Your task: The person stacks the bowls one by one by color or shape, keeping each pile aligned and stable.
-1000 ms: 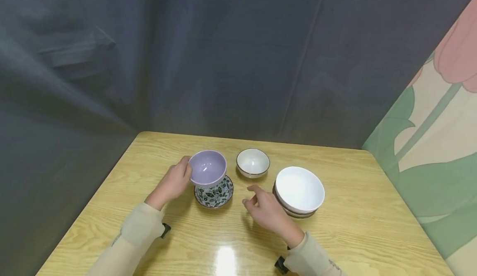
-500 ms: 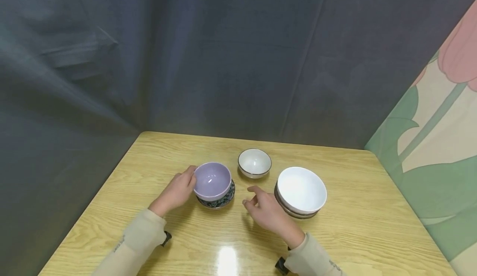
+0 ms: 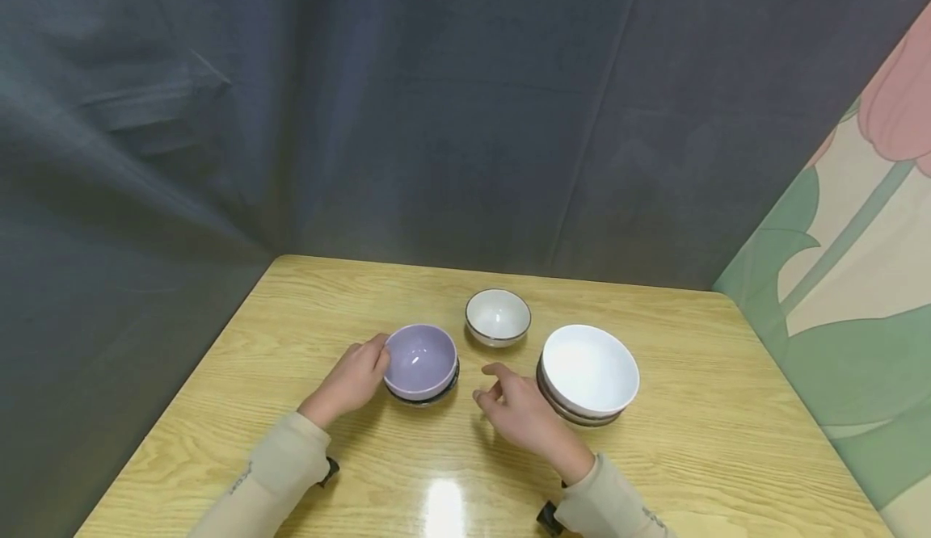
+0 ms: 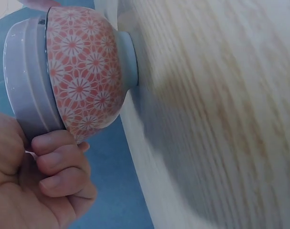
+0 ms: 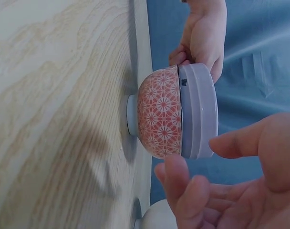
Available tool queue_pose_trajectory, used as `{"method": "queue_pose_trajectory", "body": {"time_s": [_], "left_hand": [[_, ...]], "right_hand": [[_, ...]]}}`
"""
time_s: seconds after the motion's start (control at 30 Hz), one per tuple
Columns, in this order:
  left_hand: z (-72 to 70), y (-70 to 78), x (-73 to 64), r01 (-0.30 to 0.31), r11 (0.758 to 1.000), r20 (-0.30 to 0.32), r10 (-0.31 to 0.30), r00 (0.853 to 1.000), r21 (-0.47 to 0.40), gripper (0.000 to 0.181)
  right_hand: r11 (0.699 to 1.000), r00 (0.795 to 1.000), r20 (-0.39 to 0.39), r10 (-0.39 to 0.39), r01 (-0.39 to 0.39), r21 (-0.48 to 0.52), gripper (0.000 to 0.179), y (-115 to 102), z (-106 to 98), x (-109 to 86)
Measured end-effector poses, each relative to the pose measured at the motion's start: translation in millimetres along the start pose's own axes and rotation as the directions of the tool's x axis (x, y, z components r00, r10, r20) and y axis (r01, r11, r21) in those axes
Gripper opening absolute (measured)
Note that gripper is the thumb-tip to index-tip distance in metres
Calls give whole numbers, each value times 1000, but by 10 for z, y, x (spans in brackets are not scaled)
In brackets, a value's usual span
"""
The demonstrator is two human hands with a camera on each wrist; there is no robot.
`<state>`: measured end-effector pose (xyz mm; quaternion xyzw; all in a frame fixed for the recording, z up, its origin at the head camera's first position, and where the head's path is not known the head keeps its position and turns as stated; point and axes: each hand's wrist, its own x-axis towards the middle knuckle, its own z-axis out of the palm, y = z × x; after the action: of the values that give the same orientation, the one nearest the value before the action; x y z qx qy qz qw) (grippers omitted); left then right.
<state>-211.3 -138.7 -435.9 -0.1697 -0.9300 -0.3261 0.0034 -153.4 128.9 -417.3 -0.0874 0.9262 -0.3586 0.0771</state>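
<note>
A purple bowl (image 3: 420, 360) sits inside a bowl whose outside has a red and white flower pattern (image 4: 83, 71); in the head view only that lower bowl's dark rim shows. My left hand (image 3: 354, 380) pinches the purple bowl's left edge, thumb at the rim and fingers bent beneath, as the left wrist view shows. To the right of these two bowls, my right hand (image 3: 525, 413) hovers over the table with loosely bent fingers and holds nothing. In the right wrist view, its fingers (image 5: 176, 179) appear close in front of the bowls; contact is not evident.
A small white bowl with a brown rim (image 3: 498, 316) stands behind, between the hands. Right of my right hand is a stack topped by a larger white bowl (image 3: 591, 368). The wooden table (image 3: 727, 441) meets a dark curtain (image 3: 465, 118) at its back edge.
My left hand has lowered the purple bowl, moving it slightly right and nearer, into the patterned bowl, whose inside is now covered. My right hand has stayed in place.
</note>
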Motion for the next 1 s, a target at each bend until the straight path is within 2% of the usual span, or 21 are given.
{"method": "queue_pose_trajectory", "body": {"time_s": [0.23,0.37,0.63,0.8,1.0], "left_hand": [[51,24,-11,28,1000,5,-28,1000,8,39],[103,68,-22,22,999,-2,-22,1000,24,37],[179,180,-27,-5,999,-6,5,1000,35,34],[247,214,-23,-48,997,-33,50,998,57,29],[312,266,-30,-77,995,-48,80,996,68,23]], "right_hand": [[1000,1000,-5,-10,10,1,46,-2,10,10],[1000,1000,-11,-17,17,6,46,-3,19,17],[999,998,-62,-7,9,43,47,20,28,45],[994,990,-137,-26,40,98,45,34,42,73],[992,985,-170,-39,59,111,40,62,60,91]]}}
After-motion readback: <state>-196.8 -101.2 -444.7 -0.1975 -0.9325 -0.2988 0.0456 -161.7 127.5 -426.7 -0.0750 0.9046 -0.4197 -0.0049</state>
